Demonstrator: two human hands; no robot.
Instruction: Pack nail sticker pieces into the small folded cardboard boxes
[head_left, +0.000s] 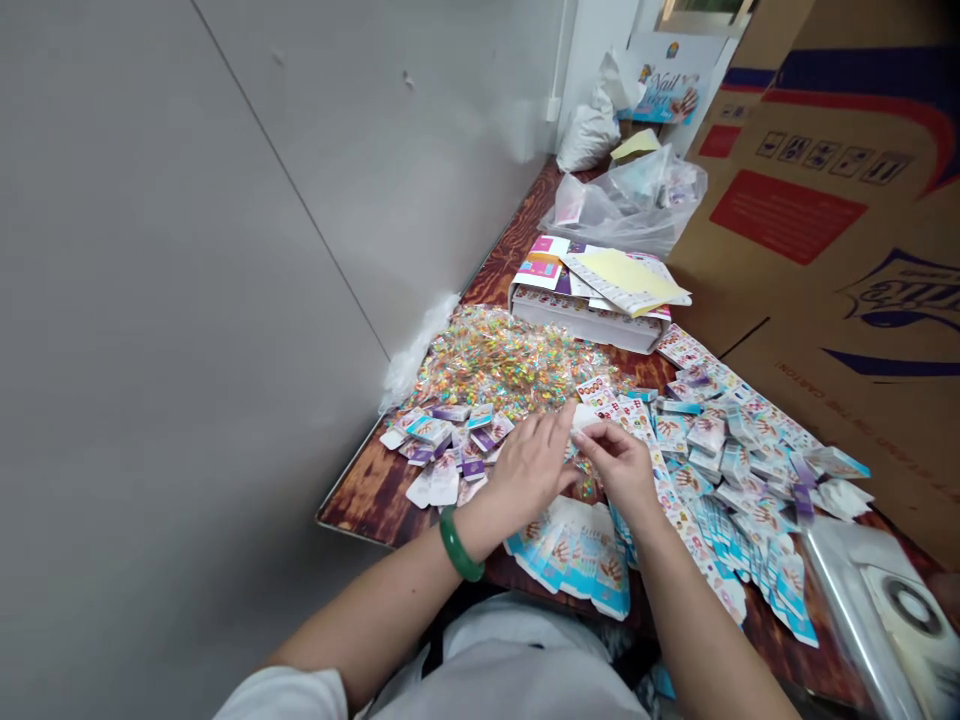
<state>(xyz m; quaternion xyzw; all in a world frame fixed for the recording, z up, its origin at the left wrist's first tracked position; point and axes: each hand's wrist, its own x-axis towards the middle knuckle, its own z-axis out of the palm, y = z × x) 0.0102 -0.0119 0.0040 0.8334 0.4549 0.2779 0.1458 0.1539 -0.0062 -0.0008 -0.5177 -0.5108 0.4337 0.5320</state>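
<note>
My left hand (517, 472), with a green bangle (460, 545) at the wrist, bends over a small carton with its fingers close together. My right hand (621, 468) pinches the carton's white end (584, 417) between thumb and fingertips. Most of the carton is hidden by the hands. Right below them lies a fanned row of flat blue-and-white cartons (574, 556). Left of my left hand is a heap of small made-up boxes (431, 432). Behind the hands spreads a pile of small clear packets with colourful pieces (495, 360).
Sticker sheets (679, 500) and a heap of nail-picture boxes (720, 450) lie at the right. A white box with papers (589, 325) stands behind. A large brown carton (810, 250) walls the right side, a grey wall (300, 300) the left. A tape roll (911, 605) sits at the lower right.
</note>
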